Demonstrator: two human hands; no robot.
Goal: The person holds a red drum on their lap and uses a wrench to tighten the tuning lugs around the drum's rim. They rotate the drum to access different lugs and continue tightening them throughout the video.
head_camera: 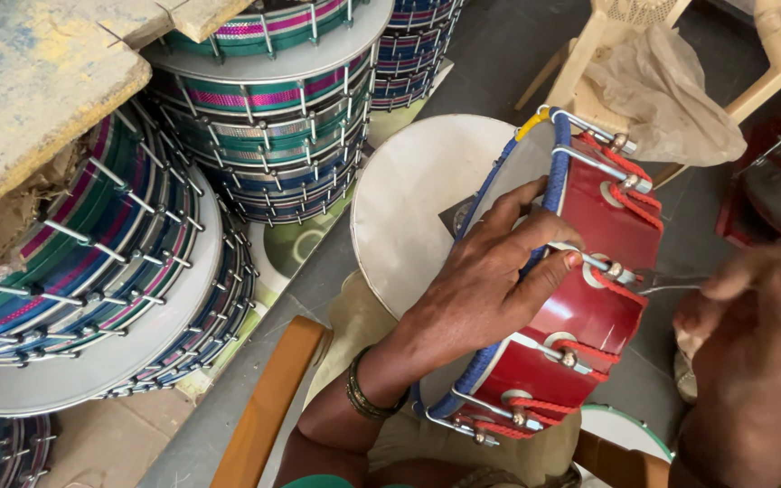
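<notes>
1. The left hand (pixel 490 271) lies across the blue-wrapped rim (pixel 485 370) of the red drum (pixel 589 307), its grip clenched over that rim, with the thumb pressed on a metal tension rod (pixel 589 260) on the shell
2. The right hand (pixel 752 307) sits just to the right of the drum's shell, its grip pinched on a thin metal tool (pixel 671 285) whose tip points left toward the same rod and its small nut; the tool's far end is hidden in the hand
3. So the fitting being worked lies between the two hands: just past the left thumb tip, and left of the right hand along the tool's line
4. The drum rests on edge on the person's lap, white drumhead (pixel 418 199) facing left, shell facing right; its rim runs from near-left to far-right, with red cord (pixel 630 194) looped around the hooks along the shell
5. Nothing stands between the tool tip and the rod; only neighbouring hooks and cord crowd it
6. To the left, well apart, stacks of striped green and purple drums (pixel 264 117) stand and lean, under a worn plank (pixel 38 81)
7. At the far right a pale plastic chair (pixel 770 45) carries a crumpled bag (pixel 662 90); an orange wooden bar (pixel 268 407) lies near the person's knee
</notes>
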